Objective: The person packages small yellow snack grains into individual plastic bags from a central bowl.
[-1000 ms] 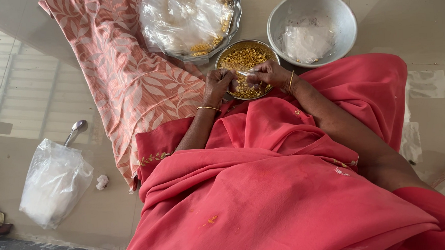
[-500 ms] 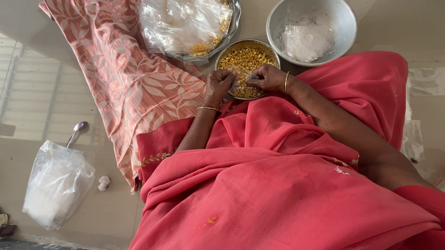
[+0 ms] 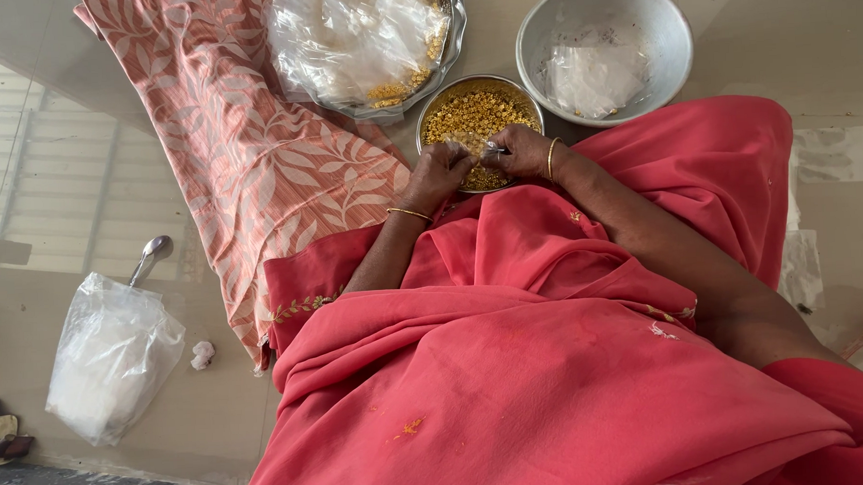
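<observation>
Item: small steel bowl (image 3: 532, 100) of tiny gold beads (image 3: 474, 114). Light, loose, prob. slippery; pick w/ fingertips. Left hand (image 3: 438, 174) and right hand (image 3: 520, 151) both curled, pinching small bit between them.

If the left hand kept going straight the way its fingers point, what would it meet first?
Likely the yellow grains in the small metal bowl that the left hand already rests over; depth is unclear, and beyond lies the plastic-covered tray.
</observation>
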